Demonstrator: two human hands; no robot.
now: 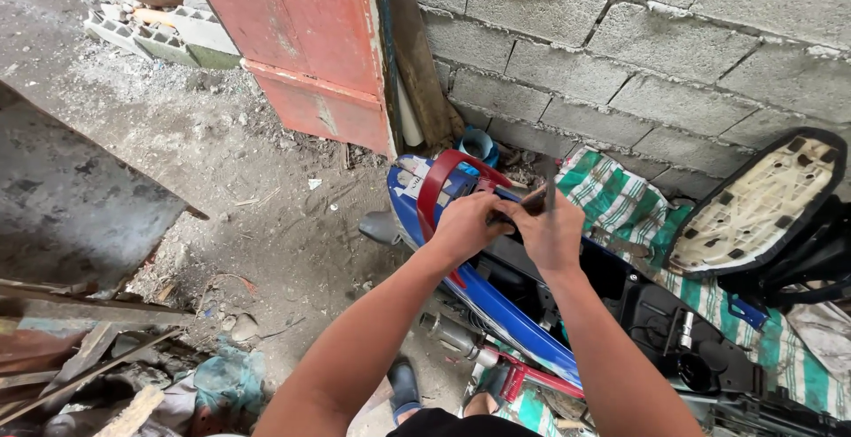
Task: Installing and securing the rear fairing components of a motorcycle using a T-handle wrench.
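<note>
Motorbike rear bodywork (496,304) – blue panel with red grab rail (436,191), by block wall (638,56). Seat (753,202) already flipped up. My left hand (467,224) clamps rail end; right hand (551,233) closed round dark tool (549,191) – I judge panel not yet off.

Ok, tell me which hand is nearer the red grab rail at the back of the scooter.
Left. The left hand sits right beside the red grab rail, at its inner edge. The right hand is farther off, on the side away from the rail, gripping a dark tool.
</note>
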